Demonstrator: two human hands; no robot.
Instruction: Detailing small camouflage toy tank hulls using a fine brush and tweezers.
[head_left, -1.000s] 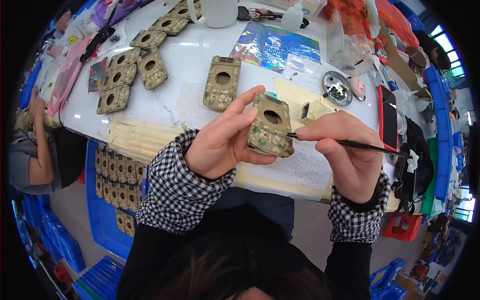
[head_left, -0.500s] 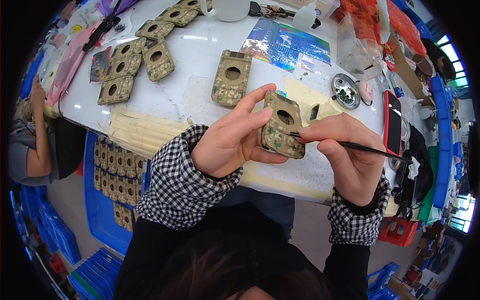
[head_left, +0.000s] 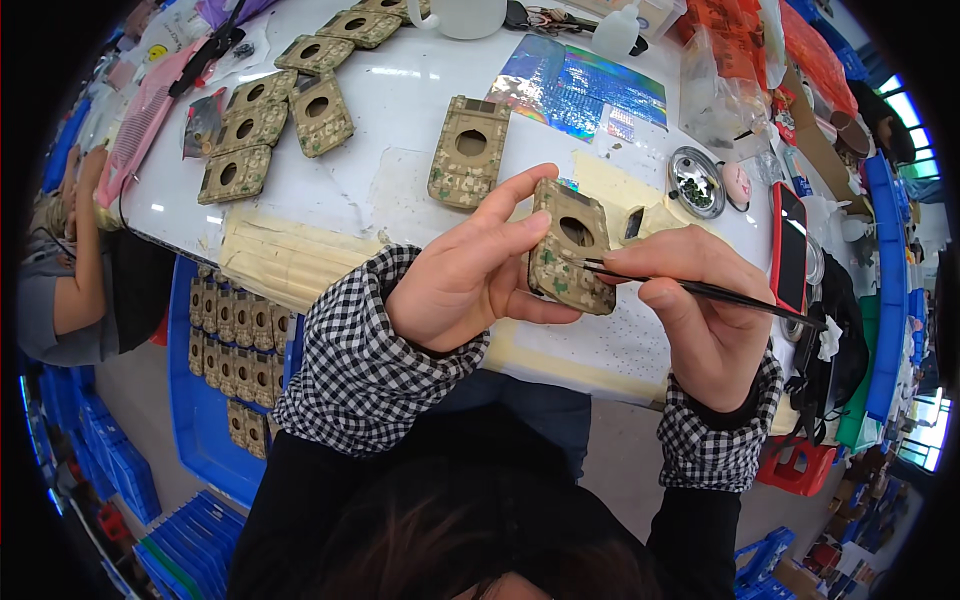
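Note:
My left hand is closed around the edge of a camouflage-patterned casing with a round hole, thumb on its face. It is held tilted above the table. In my right hand is a pair of black tweezers, pinched between thumb and fingers. The tweezer tips touch or nearly touch the casing's face just below the hole; whether they hold anything is too small to tell. Another camouflage casing lies on the table beyond my left hand. A round dish with small dark green pieces stands to the right.
More camouflage casings lie at the far left of the white table. A blue crate below holds rows of them. Shiny holographic sheets, a red-edged phone and plastic bags surround the workspace. Another person sits at left.
The tweezer tips have shifted slightly left on the casing's face. Both hands and the casing remain nearly in place, and the whole view has moved a little.

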